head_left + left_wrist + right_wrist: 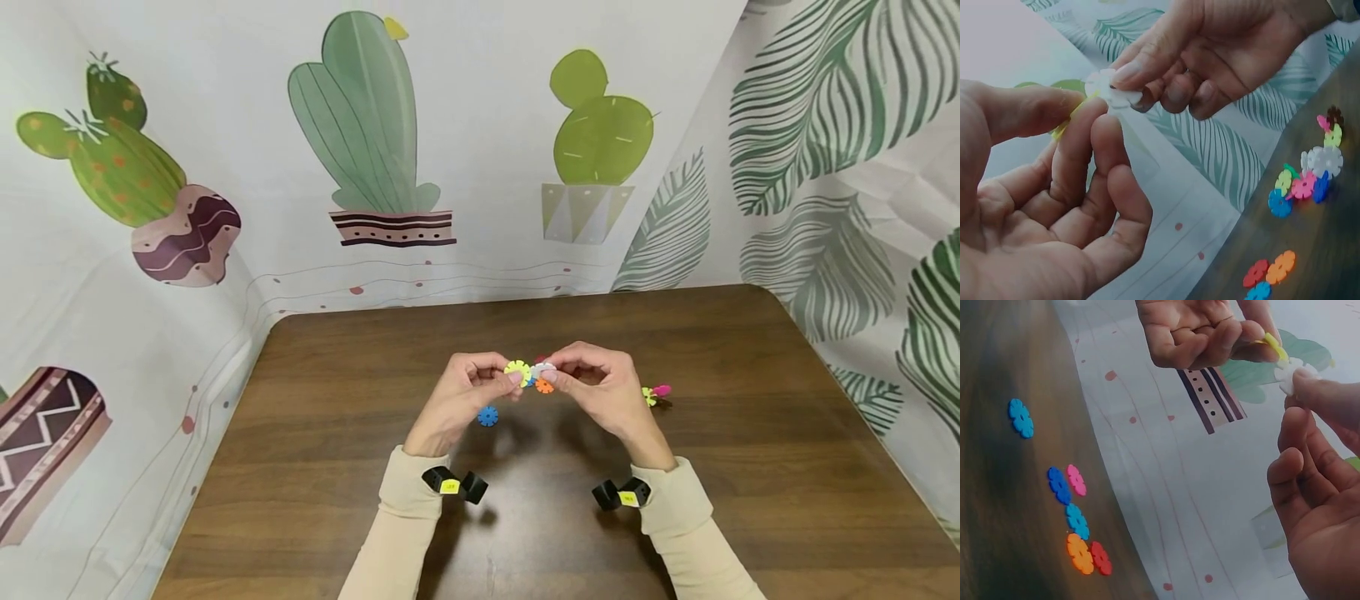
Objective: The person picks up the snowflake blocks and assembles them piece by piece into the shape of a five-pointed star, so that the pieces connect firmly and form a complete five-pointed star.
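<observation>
In front of me my left hand (463, 398) pinches a yellow notched plastic disc (517, 372) between thumb and fingers. My right hand (609, 390) pinches a white notched disc (1289, 376) the same way. The two discs meet at their edges, with the yellow one seen nearly edge-on in the right wrist view. Fingertips cover part of each disc. Both hands are raised above the table. Beyond and below them lie loose discs, among them an orange disc (544, 386), a red disc (1101, 558) and a light blue disc (488, 416).
A joined cluster of discs, with a pink disc (1303, 185) and a white disc (1325, 162), lies on the brown table (337, 400) to the right, mostly behind my right hand in the head view. A dark blue disc (1059, 485) lies beside a pink one. Printed cloth hangs behind the table.
</observation>
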Action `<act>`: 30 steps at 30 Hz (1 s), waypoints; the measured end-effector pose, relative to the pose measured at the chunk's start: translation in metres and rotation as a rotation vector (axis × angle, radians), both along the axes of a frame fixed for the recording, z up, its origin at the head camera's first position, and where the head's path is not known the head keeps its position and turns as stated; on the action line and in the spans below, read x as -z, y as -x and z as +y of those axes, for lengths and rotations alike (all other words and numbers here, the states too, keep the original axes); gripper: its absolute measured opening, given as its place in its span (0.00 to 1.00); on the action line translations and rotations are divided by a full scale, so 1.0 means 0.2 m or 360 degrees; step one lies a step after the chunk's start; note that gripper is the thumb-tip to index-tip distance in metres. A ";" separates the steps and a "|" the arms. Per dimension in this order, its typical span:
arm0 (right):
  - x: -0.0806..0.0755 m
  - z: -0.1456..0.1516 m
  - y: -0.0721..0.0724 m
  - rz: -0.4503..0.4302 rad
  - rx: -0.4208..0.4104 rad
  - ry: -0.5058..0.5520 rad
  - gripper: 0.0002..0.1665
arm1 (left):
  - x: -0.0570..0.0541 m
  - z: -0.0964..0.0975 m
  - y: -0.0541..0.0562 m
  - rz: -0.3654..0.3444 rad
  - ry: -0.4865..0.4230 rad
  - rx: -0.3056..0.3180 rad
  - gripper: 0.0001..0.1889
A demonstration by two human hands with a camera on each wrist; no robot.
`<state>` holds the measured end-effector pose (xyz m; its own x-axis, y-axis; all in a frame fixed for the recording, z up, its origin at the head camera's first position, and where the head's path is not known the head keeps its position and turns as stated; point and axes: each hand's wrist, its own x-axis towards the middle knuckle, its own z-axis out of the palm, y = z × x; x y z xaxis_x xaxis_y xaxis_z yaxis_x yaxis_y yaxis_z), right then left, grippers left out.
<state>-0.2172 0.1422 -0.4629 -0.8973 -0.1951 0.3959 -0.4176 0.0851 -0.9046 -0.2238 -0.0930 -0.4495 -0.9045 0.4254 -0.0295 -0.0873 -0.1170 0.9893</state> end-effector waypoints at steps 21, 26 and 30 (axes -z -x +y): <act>-0.07 -0.02 -0.05 0.0410 0.0022 0.0002 0.17 | -0.09 0.06 -0.08 -0.0019 -0.0022 -0.0095 0.16; -0.07 -0.03 -0.07 0.0484 0.0043 0.0006 0.17 | -0.11 0.07 -0.10 -0.0029 -0.0082 -0.0114 0.16; -0.09 -0.04 -0.07 0.0537 0.0097 -0.0048 0.17 | -0.13 0.08 -0.12 -0.0014 -0.0062 -0.0176 0.14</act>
<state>-0.2023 0.1343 -0.4456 -0.7270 -0.1610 0.6675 -0.6864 0.1438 -0.7129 -0.1999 -0.0769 -0.4239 -0.9457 0.3242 -0.0227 -0.0801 -0.1648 0.9831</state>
